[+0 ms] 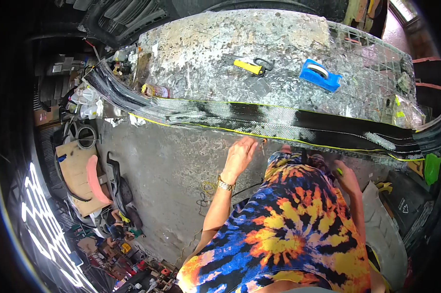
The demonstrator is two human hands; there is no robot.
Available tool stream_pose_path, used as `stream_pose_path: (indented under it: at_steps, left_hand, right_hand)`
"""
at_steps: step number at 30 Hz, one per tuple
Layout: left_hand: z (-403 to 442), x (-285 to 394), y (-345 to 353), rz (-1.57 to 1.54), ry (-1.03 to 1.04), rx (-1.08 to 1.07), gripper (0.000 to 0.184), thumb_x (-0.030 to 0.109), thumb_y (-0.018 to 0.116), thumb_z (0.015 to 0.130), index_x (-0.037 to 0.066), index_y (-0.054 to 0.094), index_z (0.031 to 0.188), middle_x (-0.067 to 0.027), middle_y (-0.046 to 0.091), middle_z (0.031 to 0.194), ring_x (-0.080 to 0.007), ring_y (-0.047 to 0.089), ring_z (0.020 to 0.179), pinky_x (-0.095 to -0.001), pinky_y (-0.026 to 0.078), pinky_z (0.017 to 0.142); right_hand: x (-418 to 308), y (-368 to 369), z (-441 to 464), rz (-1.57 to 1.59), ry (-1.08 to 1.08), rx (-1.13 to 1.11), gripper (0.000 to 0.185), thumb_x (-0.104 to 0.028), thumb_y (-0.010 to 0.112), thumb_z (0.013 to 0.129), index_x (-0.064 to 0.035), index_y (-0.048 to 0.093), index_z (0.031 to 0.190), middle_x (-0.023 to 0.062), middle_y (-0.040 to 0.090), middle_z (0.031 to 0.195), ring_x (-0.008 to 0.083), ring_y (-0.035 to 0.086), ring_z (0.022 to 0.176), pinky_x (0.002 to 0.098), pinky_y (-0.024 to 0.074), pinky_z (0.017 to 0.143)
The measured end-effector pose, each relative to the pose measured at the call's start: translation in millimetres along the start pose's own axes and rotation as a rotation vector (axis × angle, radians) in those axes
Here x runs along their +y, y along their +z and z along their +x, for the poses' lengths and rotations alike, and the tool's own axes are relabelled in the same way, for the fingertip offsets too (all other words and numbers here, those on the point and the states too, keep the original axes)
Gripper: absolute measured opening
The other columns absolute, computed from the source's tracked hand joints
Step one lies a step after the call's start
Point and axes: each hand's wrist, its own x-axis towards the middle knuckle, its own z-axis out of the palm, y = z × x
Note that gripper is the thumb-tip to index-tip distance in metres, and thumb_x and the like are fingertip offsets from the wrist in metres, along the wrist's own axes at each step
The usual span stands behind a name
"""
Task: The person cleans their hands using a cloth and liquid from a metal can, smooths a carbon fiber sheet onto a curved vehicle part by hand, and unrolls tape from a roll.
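Observation:
A long strip of black woven cloth that looks like carbon fibre (328, 126) lies along the near side of the worktable, edged with thin yellow lines. Its left end runs onto a curved, glossy dark part (115, 88). My left hand (240, 155), wearing a gold watch, is closed just below the strip's near edge; what its fingertips hold, if anything, is hidden. Beside them hangs a small orange-tipped metal item (264, 142). My right hand (348, 177) is lower right, by my body, closed round a small yellow-green thing (339, 172) and partly blurred.
On the stained worktable (196, 49) lie a yellow-handled cutter (248, 67), black-handled scissors (264, 63), a blue tape dispenser (321, 75) and a small jar (155, 91). Cardboard (76, 171) and car parts lie on the left floor. A black bin (406, 205) stands right.

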Motion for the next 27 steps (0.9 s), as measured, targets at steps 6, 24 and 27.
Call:
stream_pose_path:
  at_steps: [6,24,27]
  left_hand:
    - [-10,69,17,-0.226,0.042,0.027,0.023,0.019,0.067,0.089,0.000,0.062,0.077,-0.0122,0.057,0.067,-0.0296,0.052,0.055,-0.0367,0.042,0.054]
    - [-102,241,154,-0.502,0.012,0.388,0.041,0.014,0.071,0.086,0.003,0.056,0.122,-0.0118,0.060,0.115,-0.0222,0.059,0.103,-0.0340,0.048,0.085]
    - [-124,245,158,-0.098,0.204,0.364,0.049,0.010,0.074,0.080,0.005,0.055,0.125,-0.0156,0.056,0.119,-0.0327,0.054,0.112,-0.0407,0.044,0.093]
  right_hand:
    - [-77,-38,-11,0.792,-0.172,-0.113,0.049,-0.006,0.060,0.092,-0.0015,0.042,0.137,0.0089,0.060,0.110,0.0167,0.058,0.101,0.0303,0.0450,0.092]
    - [32,-16,-40,1.828,-0.293,-0.527,0.027,-0.015,0.052,0.099,-0.0049,0.053,0.125,0.0090,0.065,0.109,0.0209,0.064,0.103,0.0393,0.0521,0.093]
    - [32,-2,-48,1.836,-0.240,-0.550,0.026,-0.015,0.051,0.100,-0.0053,0.053,0.124,0.0105,0.064,0.112,0.0213,0.063,0.106,0.0389,0.0514,0.094]
